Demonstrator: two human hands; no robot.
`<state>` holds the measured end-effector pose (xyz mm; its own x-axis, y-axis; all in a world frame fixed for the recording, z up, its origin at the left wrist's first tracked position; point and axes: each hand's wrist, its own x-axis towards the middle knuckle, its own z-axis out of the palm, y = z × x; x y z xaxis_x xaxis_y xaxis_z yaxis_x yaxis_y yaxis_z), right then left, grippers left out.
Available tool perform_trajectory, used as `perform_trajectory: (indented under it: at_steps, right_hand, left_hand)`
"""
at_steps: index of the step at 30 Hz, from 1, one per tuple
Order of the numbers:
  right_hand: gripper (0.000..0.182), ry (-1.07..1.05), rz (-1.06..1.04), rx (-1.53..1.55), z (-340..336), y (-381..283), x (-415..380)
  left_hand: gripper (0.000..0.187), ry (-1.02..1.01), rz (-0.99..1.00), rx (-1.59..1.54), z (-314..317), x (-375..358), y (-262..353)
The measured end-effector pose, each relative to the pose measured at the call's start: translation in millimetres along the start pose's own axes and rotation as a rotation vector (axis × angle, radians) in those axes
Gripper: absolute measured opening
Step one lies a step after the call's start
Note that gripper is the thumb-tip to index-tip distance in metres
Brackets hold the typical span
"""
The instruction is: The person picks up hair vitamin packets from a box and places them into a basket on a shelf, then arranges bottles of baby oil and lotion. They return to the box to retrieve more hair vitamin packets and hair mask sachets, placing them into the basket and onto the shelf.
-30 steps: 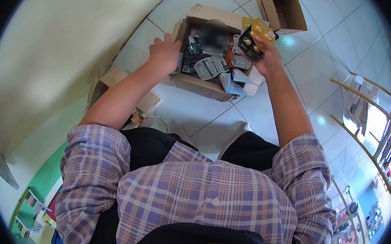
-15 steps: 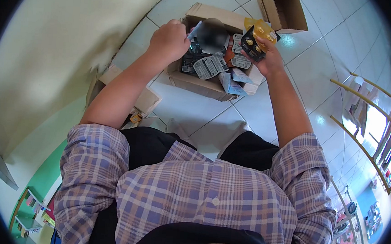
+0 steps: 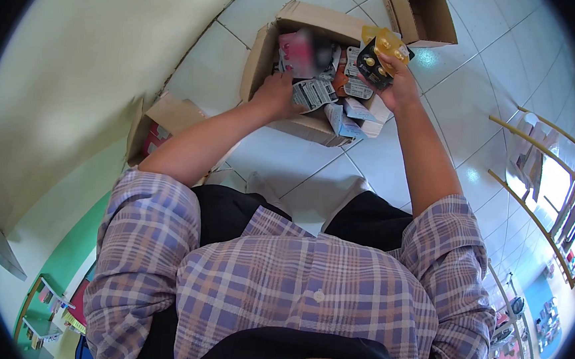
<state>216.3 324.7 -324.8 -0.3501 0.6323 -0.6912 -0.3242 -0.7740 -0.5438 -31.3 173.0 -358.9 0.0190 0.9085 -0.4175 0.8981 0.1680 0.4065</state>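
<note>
1. Two hands busy over an open cardboard box (image 3: 263,48) on the tiled floor (image 3: 289,159), held well apart from each other.
2. Right hand (image 3: 400,87) closed around a fan of blister cards (image 3: 380,52), yellow and black, raised just above the box's right edge.
3. Left hand (image 3: 277,93) down inside the box, fingers resting on a grey-and-white packet (image 3: 313,93); whether gripped or merely touched, impossible to tell.
4. Box crammed with loose packets, one pink (image 3: 295,47) and blurred near the top.
5. Second, smaller carton (image 3: 422,15) beyond the box, open, well apart from both hands.
6. Third carton (image 3: 165,121) by the wall, just beside the left forearm.
7. Plaid shirt sleeves (image 3: 443,237) pushed up above the elbows.
</note>
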Motion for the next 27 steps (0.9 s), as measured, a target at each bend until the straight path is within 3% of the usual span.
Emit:
perform_trajectory:
  at_steps: [4,6,7,9,10,12,16,18,22,24,25,27]
  right_hand:
    - [0.053,-0.001,0.007,0.002,3,-1,-2]
    - [0.053,0.012,-0.018,-0.006,5,-3,-5]
    - [0.053,0.01,-0.022,-0.005,2,-3,-3]
    - [0.053,-0.008,-0.007,0.019,-6,-4,-1]
    - [0.053,-0.008,-0.008,0.019,-7,-5,-1]
    - [0.054,0.003,-0.012,0.027,-5,-6,-3]
    - [0.054,0.017,-0.016,0.03,0,-7,-5]
    - [0.055,0.02,-0.027,0.034,3,-7,-5]
    - [0.054,-0.008,-0.004,0.03,6,-8,-6]
    - [0.051,-0.11,-0.024,-0.036,10,-7,-9]
    - [0.046,-0.124,-0.01,-0.037,13,-7,-10]
    - [0.048,-0.146,-0.062,-0.068,22,-4,-11]
  left_hand:
    - [0.052,0.017,-0.073,-0.148,8,-2,11]
    - [0.046,-0.16,-0.012,-0.288,-3,3,7]
    - [0.046,-0.156,-0.009,-0.286,-15,2,6]
    - [0.039,0.054,0.274,-0.311,-37,-3,0]
    - [0.039,0.055,0.276,-0.311,-42,-2,-5]
    - [0.032,0.295,0.502,0.048,-50,2,-17]
    - [0.032,0.312,0.501,0.189,-46,2,-30]
    - [0.036,0.214,0.411,0.412,-44,0,-28]
    - [0.039,0.105,0.372,0.347,-51,-2,-11]
    - [0.039,0.105,0.174,-0.198,-55,6,0]
    - [0.039,0.109,0.186,-0.19,-57,11,7]
    - [0.047,0.097,0.062,-0.948,-64,26,24]
